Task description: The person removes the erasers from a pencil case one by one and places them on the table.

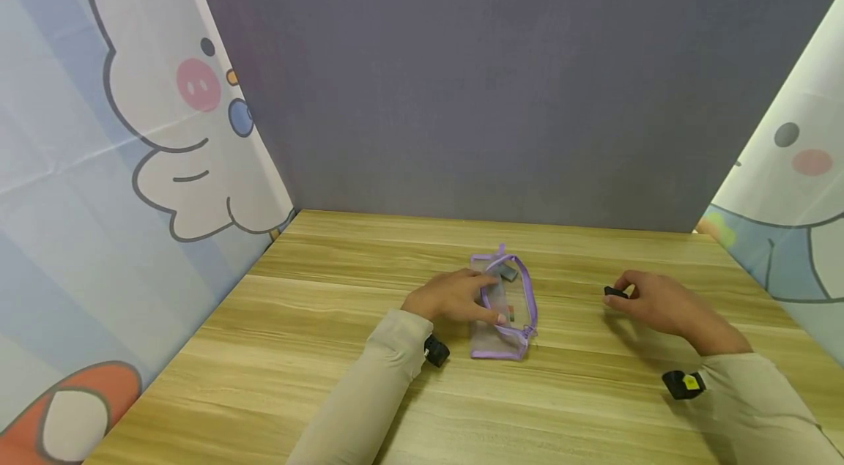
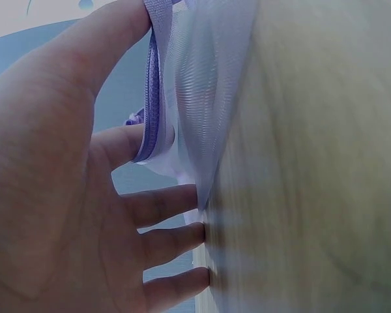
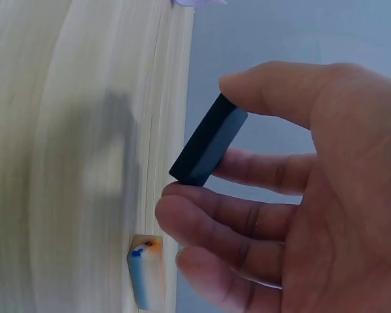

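Note:
A mesh zip pouch with purple trim lies on the table, its zipper side gaping. My left hand is at its opening, with thumb and fingers spread. In the left wrist view, the thumb touches the purple zipper edge and the index fingertip is behind it. A grey-blue block and a small orange-green item show inside the pouch. To the right, my right hand pinches a small black rectangular block between thumb and fingers, above the table.
A small block with blue and orange print stands on the wooden table, beyond the right fingers. A dark grey panel closes off the back, and printed cartoon cloths hang at both sides.

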`<state>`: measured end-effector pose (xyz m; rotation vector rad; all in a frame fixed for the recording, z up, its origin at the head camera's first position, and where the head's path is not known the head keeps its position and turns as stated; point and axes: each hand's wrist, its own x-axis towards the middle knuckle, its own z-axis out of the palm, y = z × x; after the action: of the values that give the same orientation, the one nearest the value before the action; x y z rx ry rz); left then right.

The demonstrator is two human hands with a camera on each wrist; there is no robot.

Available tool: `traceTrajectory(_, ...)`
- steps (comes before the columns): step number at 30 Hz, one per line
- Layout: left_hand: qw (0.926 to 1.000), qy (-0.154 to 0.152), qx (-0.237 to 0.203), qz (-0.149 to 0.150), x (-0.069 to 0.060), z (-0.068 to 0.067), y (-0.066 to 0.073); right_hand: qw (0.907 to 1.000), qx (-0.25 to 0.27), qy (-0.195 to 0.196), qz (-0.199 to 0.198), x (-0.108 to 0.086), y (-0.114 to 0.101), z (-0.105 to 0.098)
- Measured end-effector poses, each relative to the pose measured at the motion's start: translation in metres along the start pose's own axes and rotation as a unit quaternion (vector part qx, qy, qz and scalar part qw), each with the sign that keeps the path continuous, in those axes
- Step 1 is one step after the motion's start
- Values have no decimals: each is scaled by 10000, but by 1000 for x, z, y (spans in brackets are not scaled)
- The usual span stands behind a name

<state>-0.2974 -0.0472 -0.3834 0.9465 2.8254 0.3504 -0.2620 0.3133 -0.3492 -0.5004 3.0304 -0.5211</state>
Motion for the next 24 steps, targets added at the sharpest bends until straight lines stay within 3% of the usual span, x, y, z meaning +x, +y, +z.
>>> traceTrajectory(24, 9999, -106, -52, -98, 2, 0, -2, 9967, -322, -735, 126, -2, 16, -6)
